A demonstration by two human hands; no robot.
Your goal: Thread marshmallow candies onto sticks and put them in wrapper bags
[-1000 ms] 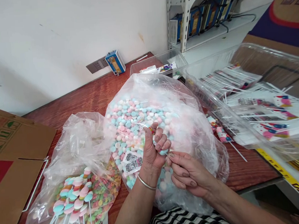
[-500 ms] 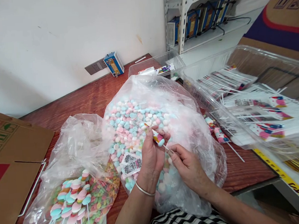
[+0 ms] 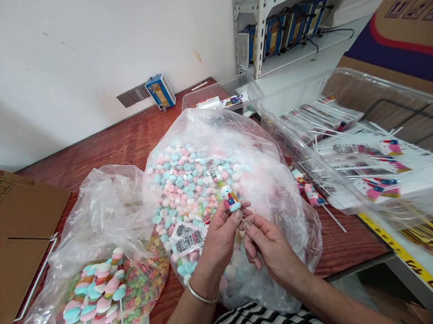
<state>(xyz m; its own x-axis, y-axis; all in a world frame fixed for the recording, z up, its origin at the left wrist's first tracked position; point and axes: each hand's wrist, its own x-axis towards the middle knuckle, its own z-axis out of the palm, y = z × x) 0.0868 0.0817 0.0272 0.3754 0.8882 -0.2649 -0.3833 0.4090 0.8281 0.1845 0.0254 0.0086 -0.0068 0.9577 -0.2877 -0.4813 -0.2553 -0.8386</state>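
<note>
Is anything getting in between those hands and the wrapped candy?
Nothing visible: the left hand grips the wrapped candy near its lower end, and the right hand is close beside. The bag of sweets lies behind and below.

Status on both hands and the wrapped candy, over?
Left hand holding wrapped candy. Right hand close below, grip unclear. Nothing covering candy's upper part.

The left hand point(image 3: 224, 225) holds a wrapped candy stick point(image 3: 230, 198) near its base — the right hand point(image 3: 262, 237) pinches just below — over a clear bag point(image 3: 214, 123) of pastel candies point(image 3: 183, 181) on the desk point(image 3: 126, 131). Left of it, layered candy skewers point(image 3: 99, 289) lie over gummy rings point(image 3: 146, 278); rightward, a plastic bin point(image 3: 305, 169) holds printed wrappers point(image 3: 383, 187).
</note>
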